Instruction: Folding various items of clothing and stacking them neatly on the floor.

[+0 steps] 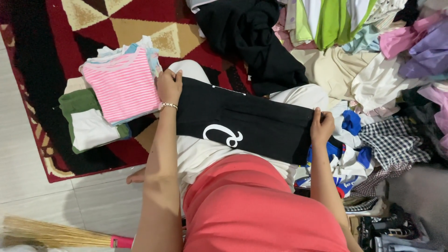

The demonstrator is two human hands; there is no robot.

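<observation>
Black garment [242,119] with white mark lies folded across lap, on cream trousers [303,95]. Left hand [169,86] pinches its left edge; bracelet [169,106] on wrist. Right hand [322,126] grips its right edge. Hands well apart, 1 at each end. Pink striped top [123,86] tops folded stack just beside left hand, on patterned rug [42,70]. Loose clothes pile [373,60] beyond right hand. Broom [56,234] on tile floor.

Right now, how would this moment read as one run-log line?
left hand: grips left end of folded black garment | right hand: grips right end | garment: lies across lap | folded stack, pink striped top: beside left hand, on rug
</observation>
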